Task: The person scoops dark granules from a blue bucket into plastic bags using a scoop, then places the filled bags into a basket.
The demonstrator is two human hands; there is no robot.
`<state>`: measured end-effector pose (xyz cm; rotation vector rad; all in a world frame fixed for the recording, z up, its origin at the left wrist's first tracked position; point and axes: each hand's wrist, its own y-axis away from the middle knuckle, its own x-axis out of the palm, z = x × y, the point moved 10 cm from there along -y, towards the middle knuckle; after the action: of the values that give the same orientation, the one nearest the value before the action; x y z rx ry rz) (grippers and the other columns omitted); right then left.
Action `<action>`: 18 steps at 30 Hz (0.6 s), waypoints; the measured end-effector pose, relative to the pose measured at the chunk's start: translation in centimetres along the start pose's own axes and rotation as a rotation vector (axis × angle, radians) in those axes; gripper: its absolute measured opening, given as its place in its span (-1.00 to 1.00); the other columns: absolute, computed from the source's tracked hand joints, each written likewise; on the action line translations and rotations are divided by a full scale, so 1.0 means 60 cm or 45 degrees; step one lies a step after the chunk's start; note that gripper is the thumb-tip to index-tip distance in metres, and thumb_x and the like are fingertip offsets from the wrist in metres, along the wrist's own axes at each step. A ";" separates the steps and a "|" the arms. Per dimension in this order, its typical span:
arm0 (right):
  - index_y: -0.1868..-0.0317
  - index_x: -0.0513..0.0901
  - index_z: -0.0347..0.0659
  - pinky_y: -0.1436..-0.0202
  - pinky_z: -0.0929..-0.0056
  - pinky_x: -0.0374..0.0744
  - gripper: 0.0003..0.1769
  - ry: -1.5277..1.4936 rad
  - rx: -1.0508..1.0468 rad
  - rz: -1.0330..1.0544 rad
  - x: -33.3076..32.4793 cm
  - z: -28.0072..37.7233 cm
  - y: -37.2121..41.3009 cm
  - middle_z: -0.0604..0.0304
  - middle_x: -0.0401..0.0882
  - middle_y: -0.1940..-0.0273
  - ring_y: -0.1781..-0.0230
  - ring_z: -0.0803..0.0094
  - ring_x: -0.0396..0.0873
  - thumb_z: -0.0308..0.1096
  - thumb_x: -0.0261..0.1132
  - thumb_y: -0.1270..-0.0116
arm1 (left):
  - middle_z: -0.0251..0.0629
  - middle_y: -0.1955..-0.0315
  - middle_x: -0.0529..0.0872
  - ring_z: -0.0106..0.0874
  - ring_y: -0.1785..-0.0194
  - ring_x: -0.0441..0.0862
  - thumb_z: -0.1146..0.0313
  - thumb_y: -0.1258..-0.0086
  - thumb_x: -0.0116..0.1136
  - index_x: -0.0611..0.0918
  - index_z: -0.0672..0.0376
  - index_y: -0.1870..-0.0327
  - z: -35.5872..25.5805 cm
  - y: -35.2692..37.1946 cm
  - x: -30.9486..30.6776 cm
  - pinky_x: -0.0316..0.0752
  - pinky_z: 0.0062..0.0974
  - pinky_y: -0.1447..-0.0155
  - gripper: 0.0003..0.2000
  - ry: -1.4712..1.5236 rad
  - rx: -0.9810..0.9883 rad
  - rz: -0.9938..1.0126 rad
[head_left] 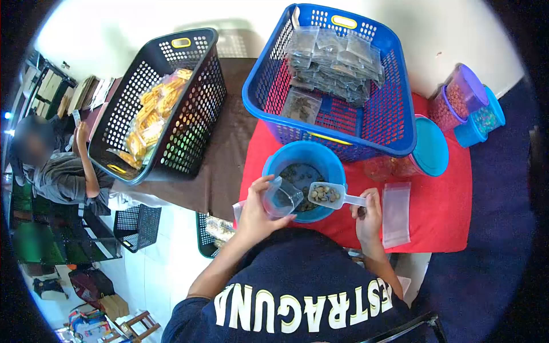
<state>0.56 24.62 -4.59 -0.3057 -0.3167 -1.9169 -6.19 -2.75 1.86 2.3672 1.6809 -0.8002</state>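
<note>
Closest to us, our left hand (254,214) curls round a small clear bag (281,198), thumb on one side and fingers on the other, holding it mouth-up over the near edge of a blue tub (337,166). Our right hand (369,220) pinches the handle of a clear plastic scoop (329,195) between thumb and fingertips, the rest of the fingers folded in. The scoop carries a small heap of mixed brownish pieces and sits level over the tub, its bowl just beside the bag's mouth; we cannot tell if the two touch. More of the same pieces lie in the bottom of the tub.

The tub stands on a red cloth (446,223). An empty clear zip bag (396,214) lies flat on the cloth, just right of our right hand. Behind it a teal lid (433,150) leans near the tub.

Beyond the tub sits a blue basket (394,114), stacked with filled clear packets (334,57). To its right stand a few coloured jars (464,97). To its left, on a brown cloth (229,148), a black basket (197,108) holds yellow packets (151,117).

Far left, another person (63,174) in a grey top sits with one hand raised, well apart from us
</note>
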 end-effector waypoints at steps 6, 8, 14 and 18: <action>0.18 0.37 -0.08 0.50 0.55 0.30 -0.77 -0.208 -0.020 0.040 0.027 0.031 -0.002 0.36 0.28 0.46 0.64 0.57 0.29 -0.14 -0.05 -0.57 | -0.01 -0.20 0.51 -0.09 -0.27 0.47 0.24 0.02 0.55 0.40 0.29 -0.14 -0.013 0.004 0.002 0.38 -0.21 -0.31 -0.29 -0.157 -0.010 -0.017; 0.18 0.36 -0.08 0.49 0.55 0.29 -0.78 -0.234 0.001 0.099 0.035 0.031 -0.002 0.36 0.28 0.45 0.65 0.59 0.27 -0.14 -0.04 -0.57 | 0.00 -0.20 0.52 -0.05 -0.25 0.48 0.25 -0.01 0.53 0.42 0.28 -0.15 -0.032 0.005 0.011 0.39 -0.18 -0.30 -0.31 -0.166 0.111 0.027; 0.17 0.35 -0.08 0.53 0.56 0.27 -0.81 -0.220 0.057 0.097 0.057 0.031 0.003 0.37 0.28 0.44 0.66 0.61 0.25 -0.17 -0.02 -0.57 | -0.05 -0.21 0.50 -0.06 -0.25 0.46 0.19 0.05 0.56 0.41 0.23 -0.24 -0.045 0.009 0.023 0.33 -0.16 -0.34 -0.21 -0.097 0.098 0.136; 0.18 0.35 -0.09 0.58 0.59 0.23 -0.82 0.033 -0.043 0.112 0.071 0.055 0.003 0.36 0.29 0.46 0.66 0.62 0.25 -0.20 -0.03 -0.56 | -0.04 -0.24 0.44 -0.07 -0.29 0.40 0.14 0.19 0.63 0.35 0.17 -0.26 -0.049 0.012 0.025 0.29 -0.13 -0.36 -0.09 -0.121 0.162 0.112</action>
<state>-0.54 22.08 0.02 -0.3119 -0.2493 -1.8395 -4.18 -0.58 3.47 2.4230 1.5206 -1.0145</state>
